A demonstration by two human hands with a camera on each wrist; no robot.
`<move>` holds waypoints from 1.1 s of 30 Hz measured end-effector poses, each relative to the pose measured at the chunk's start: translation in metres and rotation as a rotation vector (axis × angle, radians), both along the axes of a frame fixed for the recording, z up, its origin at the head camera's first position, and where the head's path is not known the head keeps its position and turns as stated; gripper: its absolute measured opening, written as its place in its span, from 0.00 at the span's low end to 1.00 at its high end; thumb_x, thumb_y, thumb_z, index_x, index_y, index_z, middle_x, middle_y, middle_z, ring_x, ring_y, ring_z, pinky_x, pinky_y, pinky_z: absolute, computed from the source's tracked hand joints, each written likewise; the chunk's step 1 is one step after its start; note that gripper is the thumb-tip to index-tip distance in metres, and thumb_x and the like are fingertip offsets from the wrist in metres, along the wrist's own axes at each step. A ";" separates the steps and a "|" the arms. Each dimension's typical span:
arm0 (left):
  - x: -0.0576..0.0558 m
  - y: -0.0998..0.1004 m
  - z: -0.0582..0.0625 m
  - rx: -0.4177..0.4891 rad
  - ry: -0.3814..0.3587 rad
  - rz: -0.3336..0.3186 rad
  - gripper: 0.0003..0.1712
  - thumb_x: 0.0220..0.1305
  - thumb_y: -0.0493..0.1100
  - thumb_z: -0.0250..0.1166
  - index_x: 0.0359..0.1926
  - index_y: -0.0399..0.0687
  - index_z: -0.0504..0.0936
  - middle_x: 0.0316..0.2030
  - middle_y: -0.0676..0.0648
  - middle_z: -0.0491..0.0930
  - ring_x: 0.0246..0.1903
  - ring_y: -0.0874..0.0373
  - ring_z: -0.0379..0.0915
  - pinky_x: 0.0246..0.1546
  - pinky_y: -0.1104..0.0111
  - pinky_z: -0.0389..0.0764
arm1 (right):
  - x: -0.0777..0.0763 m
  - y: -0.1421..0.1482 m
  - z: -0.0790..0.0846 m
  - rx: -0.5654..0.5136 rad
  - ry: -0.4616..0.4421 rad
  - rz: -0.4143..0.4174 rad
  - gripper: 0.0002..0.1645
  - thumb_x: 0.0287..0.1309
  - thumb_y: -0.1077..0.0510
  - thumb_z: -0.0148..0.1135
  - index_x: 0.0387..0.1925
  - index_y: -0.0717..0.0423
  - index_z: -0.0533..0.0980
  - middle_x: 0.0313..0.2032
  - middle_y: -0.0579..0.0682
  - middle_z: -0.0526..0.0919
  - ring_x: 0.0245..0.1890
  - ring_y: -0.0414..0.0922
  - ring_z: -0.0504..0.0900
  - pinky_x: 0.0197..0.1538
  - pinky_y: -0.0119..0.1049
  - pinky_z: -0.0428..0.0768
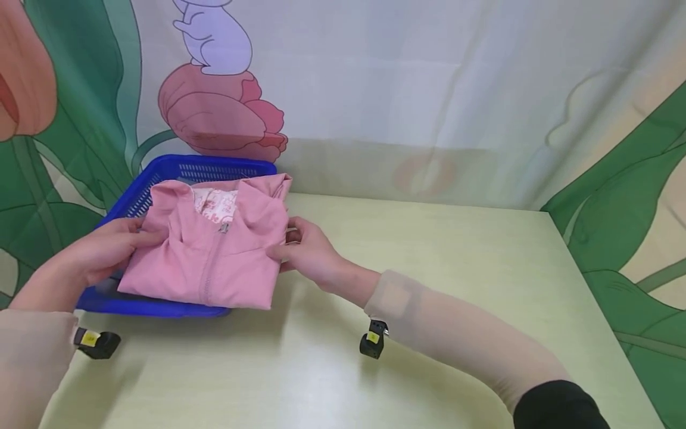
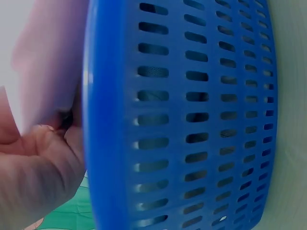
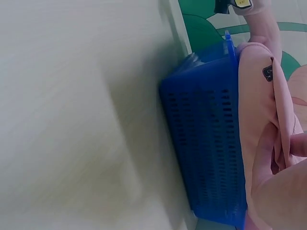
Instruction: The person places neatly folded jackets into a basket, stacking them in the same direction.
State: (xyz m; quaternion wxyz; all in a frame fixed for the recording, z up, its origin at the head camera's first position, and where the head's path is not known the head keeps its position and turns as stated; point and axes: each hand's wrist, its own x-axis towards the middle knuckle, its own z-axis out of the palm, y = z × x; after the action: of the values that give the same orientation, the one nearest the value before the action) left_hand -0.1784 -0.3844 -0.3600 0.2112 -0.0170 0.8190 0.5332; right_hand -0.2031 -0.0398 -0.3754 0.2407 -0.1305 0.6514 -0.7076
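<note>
A folded pink zip jacket (image 1: 241,262) with a white patterned lining at the collar lies over the top of a blue plastic basket (image 1: 145,307). My left hand (image 1: 107,247) pinches the jacket's left side, thumb on top. On the opposite side my right hand (image 1: 311,250) grips the right edge between thumb and fingers. In the right wrist view the jacket (image 3: 256,105) sits along the basket's rim, with a small dark tag on its cloth. The left wrist view has the slotted basket wall (image 2: 177,110) close up, beside my left hand (image 2: 43,167).
The basket stands on a pale table (image 1: 429,286), near its back left. Behind the table hangs a printed curtain (image 1: 375,77) with leaves and a cartoon animal. Darker cloth (image 1: 109,286) shows inside the basket under the jacket. A small black camera hangs at each wrist.
</note>
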 end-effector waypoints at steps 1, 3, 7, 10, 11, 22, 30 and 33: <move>0.000 0.000 0.000 -0.014 0.019 0.005 0.33 0.83 0.44 0.48 0.71 0.21 0.50 0.45 0.55 0.77 0.41 0.64 0.80 0.44 0.67 0.84 | 0.001 -0.002 0.000 -0.004 0.003 -0.004 0.29 0.62 0.74 0.64 0.63 0.68 0.69 0.42 0.58 0.80 0.38 0.48 0.83 0.42 0.43 0.87; 0.000 -0.001 -0.001 -0.042 0.053 0.028 0.31 0.82 0.42 0.49 0.69 0.20 0.52 0.43 0.54 0.77 0.39 0.64 0.80 0.42 0.68 0.84 | 0.002 -0.007 0.000 -0.009 0.010 -0.013 0.29 0.61 0.74 0.65 0.63 0.68 0.69 0.42 0.57 0.80 0.38 0.48 0.83 0.41 0.43 0.87; 0.002 -0.005 0.002 -0.142 0.123 0.065 0.33 0.82 0.40 0.50 0.72 0.19 0.49 0.45 0.47 0.77 0.36 0.65 0.79 0.39 0.69 0.85 | 0.003 -0.018 0.003 -0.019 0.025 -0.021 0.28 0.61 0.74 0.65 0.62 0.67 0.70 0.42 0.56 0.81 0.37 0.47 0.83 0.40 0.41 0.87; 0.003 -0.009 0.007 -0.206 0.156 0.089 0.37 0.81 0.42 0.50 0.74 0.18 0.46 0.49 0.43 0.76 0.36 0.67 0.78 0.39 0.70 0.84 | 0.003 -0.026 0.004 -0.024 0.032 -0.024 0.28 0.61 0.74 0.65 0.63 0.67 0.70 0.42 0.55 0.80 0.37 0.46 0.83 0.39 0.40 0.87; 0.004 -0.010 0.009 -0.229 0.162 0.097 0.39 0.81 0.43 0.50 0.74 0.18 0.45 0.51 0.40 0.75 0.37 0.68 0.77 0.39 0.70 0.84 | 0.003 -0.028 0.004 -0.024 0.032 -0.025 0.28 0.61 0.74 0.64 0.62 0.67 0.70 0.42 0.55 0.80 0.37 0.46 0.83 0.39 0.40 0.87; 0.007 -0.026 0.012 -0.404 0.226 0.145 0.42 0.80 0.48 0.51 0.72 0.14 0.45 0.59 0.19 0.66 0.45 0.51 0.77 0.36 0.75 0.78 | -0.006 -0.055 -0.006 0.001 0.072 -0.060 0.21 0.60 0.75 0.66 0.54 0.66 0.74 0.35 0.51 0.79 0.31 0.42 0.81 0.34 0.37 0.86; 0.006 -0.034 0.009 -0.547 0.319 0.187 0.37 0.79 0.45 0.53 0.65 0.11 0.54 0.51 0.15 0.68 0.53 0.22 0.64 0.53 0.36 0.70 | -0.015 -0.067 -0.009 0.016 0.059 0.025 0.22 0.61 0.75 0.65 0.57 0.73 0.73 0.36 0.53 0.83 0.31 0.43 0.84 0.36 0.37 0.87; 0.004 -0.038 0.007 -0.559 0.280 0.171 0.40 0.80 0.49 0.51 0.66 0.11 0.53 0.55 0.14 0.64 0.55 0.20 0.61 0.56 0.31 0.65 | -0.015 -0.066 -0.007 0.062 0.092 0.040 0.27 0.62 0.75 0.65 0.62 0.73 0.71 0.40 0.54 0.83 0.35 0.44 0.84 0.37 0.36 0.87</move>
State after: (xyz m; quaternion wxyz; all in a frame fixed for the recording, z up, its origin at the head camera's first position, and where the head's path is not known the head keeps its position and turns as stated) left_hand -0.1741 -0.4223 -0.3526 0.0378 -0.0696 0.9505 0.3006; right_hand -0.2177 -0.1058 -0.3821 0.2284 -0.1684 0.6807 -0.6754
